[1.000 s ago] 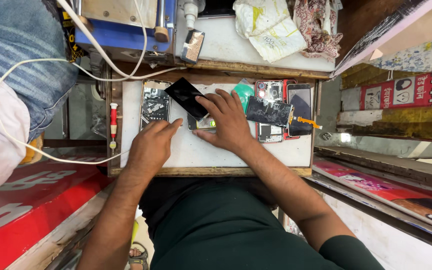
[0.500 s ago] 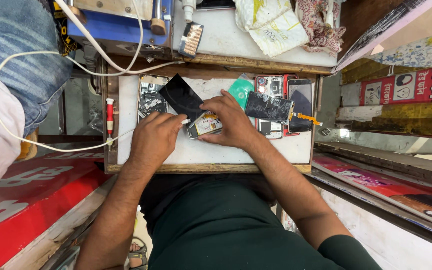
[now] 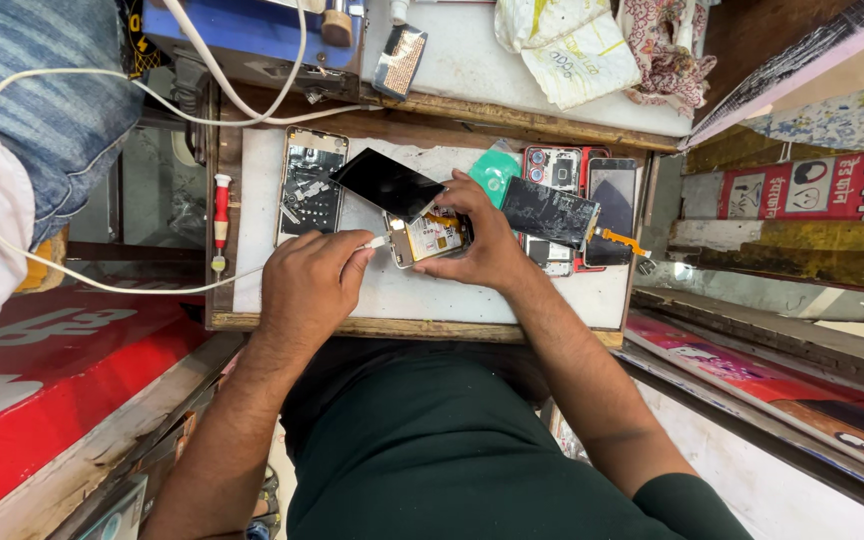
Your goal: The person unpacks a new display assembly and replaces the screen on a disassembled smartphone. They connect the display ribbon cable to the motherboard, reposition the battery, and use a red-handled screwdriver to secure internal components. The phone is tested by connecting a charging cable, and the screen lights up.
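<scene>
Since a moment ago the left hand [image 3: 310, 285] has slid closer to the opened phone [image 3: 428, 238], and the black screen panel [image 3: 388, 184] now stands lifted off the phone body, tilted up toward the far side of the table [image 3: 402, 295]. Left fingers [image 3: 350, 256] are closed, pinching the plug end of a white cable [image 3: 102, 283], its tip just at the near-left edge of the phone. That cable runs off to the left, loops upward and returns toward the blue machine [image 3: 242, 30] at the back.

Over on the other side, the right hand [image 3: 487, 245] lies on the phone, fingers curled around its right edge and gripping it, with the thumb up by the hinge of the raised screen panel. The phone's gold and silver innards show between the two hands, near the middle of the white table top.

Beside the left hand, further back, lies a bare phone frame [image 3: 310, 182]. A red-handled screwdriver [image 3: 220, 218] rests on the wooden ledge at the left. Right of the right hand sit a dark cracked panel [image 3: 550, 212], a teal card [image 3: 495, 172] and another dark phone [image 3: 612, 200].
</scene>
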Action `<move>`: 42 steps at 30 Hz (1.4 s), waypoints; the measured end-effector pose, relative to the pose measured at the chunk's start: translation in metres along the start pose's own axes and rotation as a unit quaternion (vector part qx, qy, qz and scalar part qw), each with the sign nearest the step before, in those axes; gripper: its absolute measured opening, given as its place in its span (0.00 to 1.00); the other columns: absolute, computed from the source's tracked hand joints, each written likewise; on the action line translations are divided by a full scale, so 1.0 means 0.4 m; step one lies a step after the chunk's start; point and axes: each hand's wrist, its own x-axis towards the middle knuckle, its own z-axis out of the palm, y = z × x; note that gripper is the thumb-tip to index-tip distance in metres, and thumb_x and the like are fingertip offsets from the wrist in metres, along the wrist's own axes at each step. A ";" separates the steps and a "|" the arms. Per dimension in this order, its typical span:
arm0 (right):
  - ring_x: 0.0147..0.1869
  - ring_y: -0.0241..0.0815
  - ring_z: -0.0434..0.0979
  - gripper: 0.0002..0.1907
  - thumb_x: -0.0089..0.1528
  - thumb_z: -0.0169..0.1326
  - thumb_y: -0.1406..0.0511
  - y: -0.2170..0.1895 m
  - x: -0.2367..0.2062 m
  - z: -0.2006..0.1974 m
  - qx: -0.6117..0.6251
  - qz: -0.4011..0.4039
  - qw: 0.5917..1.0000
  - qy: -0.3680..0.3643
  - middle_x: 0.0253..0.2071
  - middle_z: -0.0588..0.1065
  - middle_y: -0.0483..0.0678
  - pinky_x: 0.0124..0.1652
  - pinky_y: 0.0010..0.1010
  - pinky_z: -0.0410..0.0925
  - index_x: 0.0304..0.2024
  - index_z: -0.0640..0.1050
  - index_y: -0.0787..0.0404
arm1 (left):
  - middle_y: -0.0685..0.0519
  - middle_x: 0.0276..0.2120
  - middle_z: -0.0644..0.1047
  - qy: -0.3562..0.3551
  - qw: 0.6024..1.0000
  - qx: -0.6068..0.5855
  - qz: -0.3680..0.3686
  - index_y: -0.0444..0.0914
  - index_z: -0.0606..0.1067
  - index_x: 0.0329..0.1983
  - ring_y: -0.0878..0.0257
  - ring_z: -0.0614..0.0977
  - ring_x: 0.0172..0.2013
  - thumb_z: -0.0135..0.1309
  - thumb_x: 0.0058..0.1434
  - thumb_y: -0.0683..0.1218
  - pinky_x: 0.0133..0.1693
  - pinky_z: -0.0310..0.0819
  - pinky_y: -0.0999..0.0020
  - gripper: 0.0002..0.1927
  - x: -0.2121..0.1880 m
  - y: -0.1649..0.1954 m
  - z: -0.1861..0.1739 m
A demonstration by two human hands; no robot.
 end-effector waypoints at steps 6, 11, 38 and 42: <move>0.65 0.50 0.76 0.48 0.47 0.80 0.54 0.005 -0.003 0.002 -0.005 -0.007 1.000 0.003 0.54 0.74 0.50 0.77 0.61 0.53 0.59 0.64 0.56 | 0.52 0.34 0.84 -0.017 1.000 0.014 -0.003 0.38 0.82 0.44 0.55 0.83 0.34 0.62 0.63 0.47 0.39 0.76 0.58 0.09 -0.003 0.002 -0.006; 0.65 0.51 0.76 0.47 0.47 0.80 0.54 0.007 -0.002 0.003 -0.006 -0.014 1.000 0.006 0.54 0.74 0.50 0.77 0.62 0.53 0.58 0.64 0.55 | 0.52 0.34 0.84 -0.025 0.999 0.021 -0.009 0.39 0.82 0.44 0.55 0.82 0.34 0.61 0.64 0.48 0.39 0.76 0.58 0.10 -0.002 -0.001 -0.005; 0.67 0.54 0.73 0.42 0.48 0.79 0.55 -0.027 0.016 0.007 -0.042 0.004 0.999 -0.029 0.55 0.74 0.52 0.76 0.60 0.52 0.55 0.67 0.54 | 0.42 0.26 0.81 -0.227 0.949 -0.058 -0.210 0.41 0.83 0.40 0.46 0.83 0.29 0.54 0.64 0.53 0.36 0.77 0.52 0.13 0.078 -0.021 -0.039; 0.66 0.55 0.73 0.41 0.47 0.79 0.55 -0.032 0.019 0.008 -0.054 0.009 0.998 -0.025 0.54 0.74 0.53 0.75 0.59 0.53 0.54 0.68 0.55 | 0.42 0.26 0.81 -0.231 0.949 -0.049 -0.210 0.41 0.83 0.41 0.45 0.83 0.30 0.54 0.64 0.53 0.37 0.77 0.52 0.13 0.071 -0.020 -0.035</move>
